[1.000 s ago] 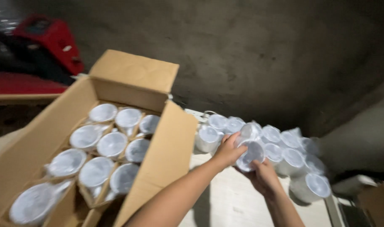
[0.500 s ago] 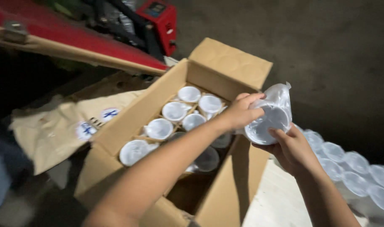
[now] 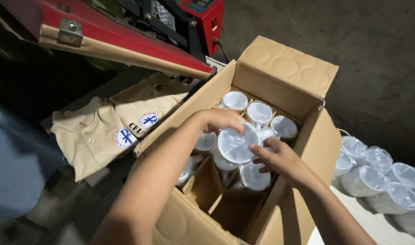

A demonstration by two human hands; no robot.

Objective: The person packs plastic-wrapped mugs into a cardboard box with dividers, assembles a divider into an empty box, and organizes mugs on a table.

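Observation:
Both my hands hold one white mug wrapped in clear plastic (image 3: 237,145) over the middle of an open cardboard box (image 3: 289,72). My left hand (image 3: 218,120) grips its upper left side and my right hand (image 3: 280,161) its lower right side. Below and around it, several more wrapped white mugs (image 3: 259,112) stand in the box's cardboard dividers. The near compartments (image 3: 234,208) look empty and dark.
Several wrapped white mugs (image 3: 375,177) stand on the white surface right of the box. Tan shirts with round badges (image 3: 107,131) lie left of the box. A red machine with a hinged red plate (image 3: 125,36) stands behind them. The floor beyond is grey concrete.
I lifted a wrapped mug from the group on the right, carried it left over the box, and it now sits low among the box's mugs. The view swung left.

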